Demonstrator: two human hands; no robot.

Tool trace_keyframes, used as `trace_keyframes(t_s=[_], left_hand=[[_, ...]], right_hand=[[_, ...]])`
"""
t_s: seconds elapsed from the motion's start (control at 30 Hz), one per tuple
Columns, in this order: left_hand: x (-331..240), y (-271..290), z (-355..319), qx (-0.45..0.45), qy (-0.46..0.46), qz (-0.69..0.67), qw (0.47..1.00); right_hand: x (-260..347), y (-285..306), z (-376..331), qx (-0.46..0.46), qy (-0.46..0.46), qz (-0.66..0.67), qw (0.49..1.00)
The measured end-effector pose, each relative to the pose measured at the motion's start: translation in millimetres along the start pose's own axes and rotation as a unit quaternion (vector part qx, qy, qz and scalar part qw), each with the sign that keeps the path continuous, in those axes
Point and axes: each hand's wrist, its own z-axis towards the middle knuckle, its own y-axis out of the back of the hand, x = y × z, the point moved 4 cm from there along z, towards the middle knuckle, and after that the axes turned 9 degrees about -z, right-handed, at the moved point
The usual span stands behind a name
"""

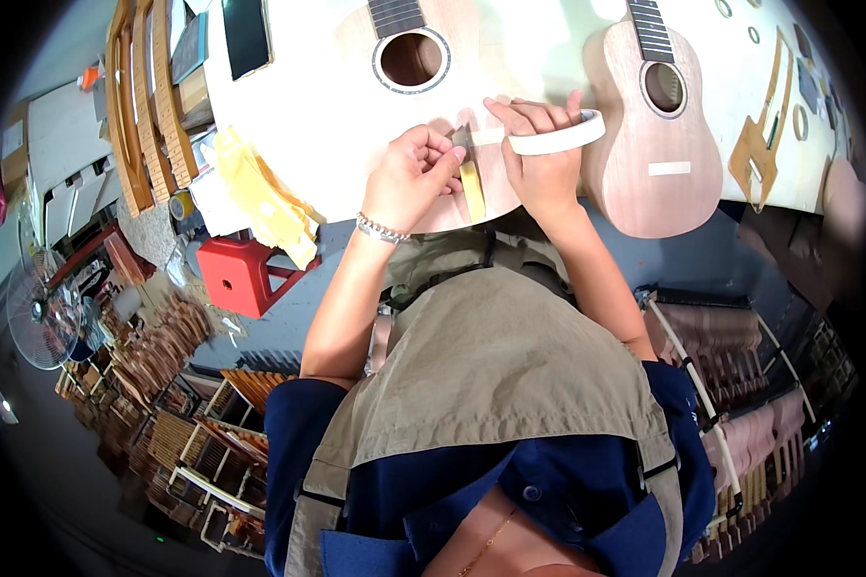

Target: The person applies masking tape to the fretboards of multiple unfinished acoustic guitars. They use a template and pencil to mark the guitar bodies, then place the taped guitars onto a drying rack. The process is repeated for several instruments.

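Note:
In front of me lies an unfinished ukulele (pixel 447 101), pale wood with a dark fretboard and a round soundhole. My left hand (pixel 416 175) has its fingers closed at a flat knife-like tool (pixel 471 188) with a yellow handle and a grey blade, over the ukulele's lower body. My right hand (pixel 546 159) carries a roll of white tape (pixel 573 137) looped around its fingers. Its fingertips are beside a short pale tape strip (pixel 489 137) on the ukulele. The palm sides of both hands are hidden.
A second ukulele (pixel 656 135) with a white strip lies at the right, beside a wooden template (pixel 762 154). At the left are wooden neck-shaped pieces (pixel 149 106), yellow paper (pixel 260 188), a phone (pixel 246 37) and a red stool (pixel 236 277). Racks of wooden parts (pixel 741 385) stand behind me.

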Motion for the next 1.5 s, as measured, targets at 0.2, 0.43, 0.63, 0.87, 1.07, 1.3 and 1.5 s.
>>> trace_keyframes(t_s=[0.2, 0.43, 0.63, 0.87, 1.07, 1.3, 1.5], left_hand=[[-7, -4, 6, -0.015, -0.003, 0.118, 0.993], [-5, 6, 11, -0.037, -0.006, 0.073, 0.997], [-75, 150, 105, -0.251, -0.22, 0.105, 0.937], [-106, 112, 154, -0.346, -0.204, 0.423, 0.812], [-127, 49, 183, -0.309, -0.184, 0.429, 0.829], [-204, 20, 57, -0.155, -0.32, 0.21, 0.911], [-218, -20, -36, 0.035, -0.379, 0.316, 0.869]], right_hand=[[10, 1, -3, 0.011, 0.017, 0.059, 0.998], [-49, 32, -15, 0.162, -0.181, 0.5, 0.831], [-358, 91, 78, 0.091, -0.171, -0.227, 0.954], [-325, 70, 138, 0.082, -0.082, -0.28, 0.953], [-214, 6, 201, 0.104, 0.392, -0.143, 0.903], [-240, 102, 224, 0.005, 0.314, -0.157, 0.936], [-241, 146, 173, 0.071, -0.014, -0.312, 0.947]])
